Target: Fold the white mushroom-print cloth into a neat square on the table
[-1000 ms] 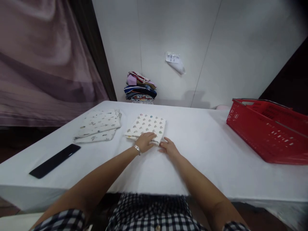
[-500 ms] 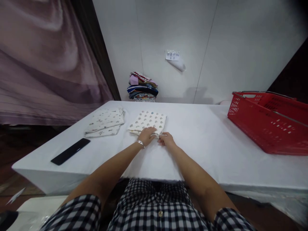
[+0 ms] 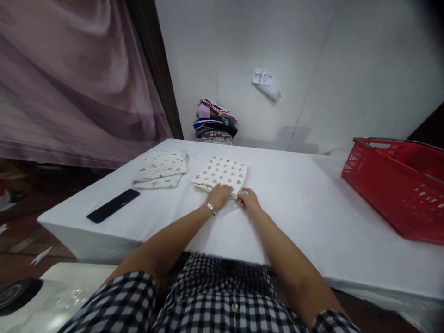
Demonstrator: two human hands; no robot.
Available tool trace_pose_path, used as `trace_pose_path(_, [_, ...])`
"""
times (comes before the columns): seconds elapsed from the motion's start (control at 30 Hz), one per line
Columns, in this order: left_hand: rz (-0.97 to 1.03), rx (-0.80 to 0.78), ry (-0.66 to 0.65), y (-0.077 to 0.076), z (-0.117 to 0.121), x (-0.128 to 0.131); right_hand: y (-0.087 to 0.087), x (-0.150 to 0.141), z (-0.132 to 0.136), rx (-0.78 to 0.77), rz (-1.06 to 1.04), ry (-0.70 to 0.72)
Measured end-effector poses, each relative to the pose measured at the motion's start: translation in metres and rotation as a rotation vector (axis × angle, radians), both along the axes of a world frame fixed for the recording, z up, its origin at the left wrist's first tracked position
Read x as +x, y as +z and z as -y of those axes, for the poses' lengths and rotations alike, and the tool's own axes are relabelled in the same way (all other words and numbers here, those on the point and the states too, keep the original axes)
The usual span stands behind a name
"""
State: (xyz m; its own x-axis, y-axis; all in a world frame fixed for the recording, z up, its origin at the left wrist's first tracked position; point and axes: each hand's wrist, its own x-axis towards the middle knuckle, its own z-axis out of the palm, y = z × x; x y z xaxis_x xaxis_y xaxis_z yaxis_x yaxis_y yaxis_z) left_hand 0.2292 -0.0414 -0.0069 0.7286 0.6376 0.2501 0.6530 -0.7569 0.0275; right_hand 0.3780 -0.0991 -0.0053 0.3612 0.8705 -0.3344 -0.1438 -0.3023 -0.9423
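A folded white cloth [image 3: 224, 173] with a small grey print lies on the white table in front of me. My left hand [image 3: 219, 196] rests on its near edge, fingers laid out over the fabric, a bracelet at the wrist. At the cloth's near right corner, my right hand [image 3: 249, 200] has its thumb and fingers closed on the fabric. To the left lies a second folded white cloth [image 3: 161, 169] with a leafy print, apart from both hands.
A black phone-like slab [image 3: 113, 206] lies at the table's left. A red plastic basket [image 3: 391, 185] stands on the right of the white table [image 3: 294, 222]. Folded clothes [image 3: 215, 122] are stacked against the wall behind. A pink curtain [image 3: 69, 83] hangs at left.
The whole view has shifted and tilted slightly, so things sit further right. Both hands stay at the near edge of the printed cloth, almost unchanged.
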Motion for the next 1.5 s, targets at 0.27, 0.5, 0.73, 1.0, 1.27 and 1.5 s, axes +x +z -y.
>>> trace_pose_path(0.27, [0.044,0.014,0.002,-0.005,0.010,0.004,-0.007,-0.003,-0.002,0.059,0.099,0.012])
trace_pose_path(0.5, [0.102,-0.008,0.032,-0.001,-0.003,-0.033,-0.009,-0.004,-0.003,0.035,0.124,-0.009])
trace_pose_path(0.73, [0.156,-0.067,0.236,0.005,-0.047,-0.099,-0.013,-0.005,0.001,0.073,0.155,-0.004])
trace_pose_path(1.0, [0.216,-0.048,0.286,0.001,-0.057,-0.106,-0.013,-0.006,0.005,0.089,0.172,-0.005])
trace_pose_path(1.27, [0.415,-0.131,0.349,-0.019,-0.060,-0.114,-0.013,-0.007,0.005,0.083,0.211,-0.009])
trace_pose_path(1.5, [0.481,-0.041,0.292,-0.013,-0.051,-0.114,-0.009,-0.010,0.016,0.116,0.639,0.016])
